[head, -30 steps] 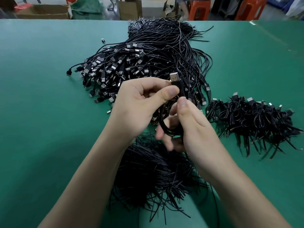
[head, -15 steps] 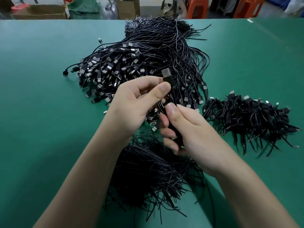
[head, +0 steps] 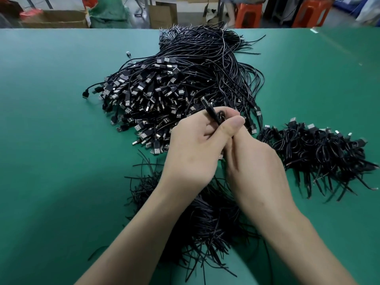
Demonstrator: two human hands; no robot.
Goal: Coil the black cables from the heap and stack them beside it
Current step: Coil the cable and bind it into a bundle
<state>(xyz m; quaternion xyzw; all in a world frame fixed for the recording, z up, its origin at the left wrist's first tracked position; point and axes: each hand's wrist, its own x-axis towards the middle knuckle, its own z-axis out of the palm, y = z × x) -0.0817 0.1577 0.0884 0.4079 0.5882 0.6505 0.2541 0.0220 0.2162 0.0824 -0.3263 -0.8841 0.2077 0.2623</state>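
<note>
Coiling one black cable (head: 214, 117) at the near edge of the heap (head: 185, 79), with most of the work left to do.

Nearest the person, on the near side of the heap, a bundle of thin black strands (head: 205, 227) lies on the green table (head: 51, 151). Over the heap's near edge, the left hand (head: 195, 149) pinches the cable between thumb and fingers, with the plug end sticking up. The right hand (head: 257, 169) reaches in under the left thumb with its fingers hidden, so its grip cannot be told. The heap itself is large and thick with loose plugs. Just right of the heap sits a smaller stack of coiled cables (head: 320, 149), the finished share. By that measure, far more lies uncoiled than coiled. Beyond the heap stand cardboard boxes (head: 162, 15) and orange stools (head: 248, 14).
</note>
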